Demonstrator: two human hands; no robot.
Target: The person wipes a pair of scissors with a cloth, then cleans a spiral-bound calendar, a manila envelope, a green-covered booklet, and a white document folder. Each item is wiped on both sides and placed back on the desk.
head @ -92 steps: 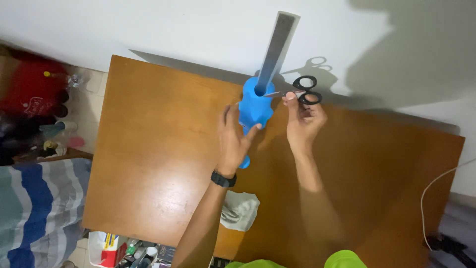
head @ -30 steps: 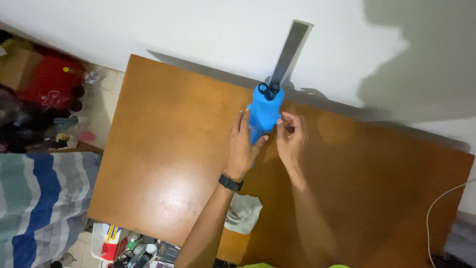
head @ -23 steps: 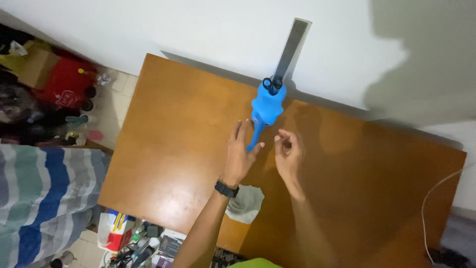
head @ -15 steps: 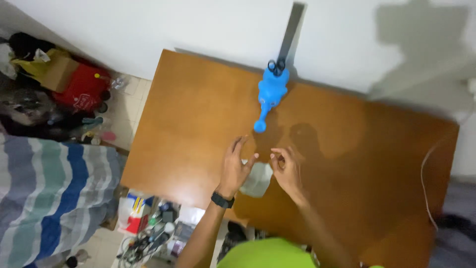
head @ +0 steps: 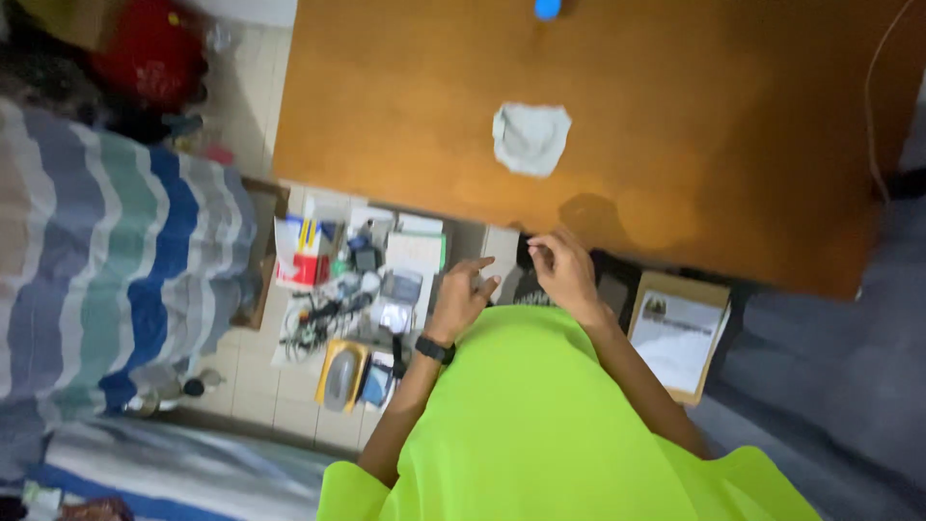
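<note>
My left hand [head: 461, 297], with a black watch on the wrist, hangs below the near edge of the brown wooden table [head: 675, 145], fingers loosely apart and holding nothing. My right hand [head: 563, 273] is beside it, fingers curled loosely, also with nothing in it. Both hover over my bright green shirt [head: 540, 425]. A crumpled grey cloth [head: 530, 138] lies on the table beyond my hands. Only the blue tip of the blue holder [head: 548, 8] shows at the top edge.
On the tiled floor left of my hands lie several small items and boxes [head: 357, 289]. A striped blanket [head: 106, 270] fills the left. A cardboard box with a paper [head: 679, 333] lies at the right. A white cable [head: 873, 87] runs along the table's right side.
Both hands left the blue holder with the scissors in it and pulled back to the table's near edge. The view tipped down toward the floor and my shirt.
</note>
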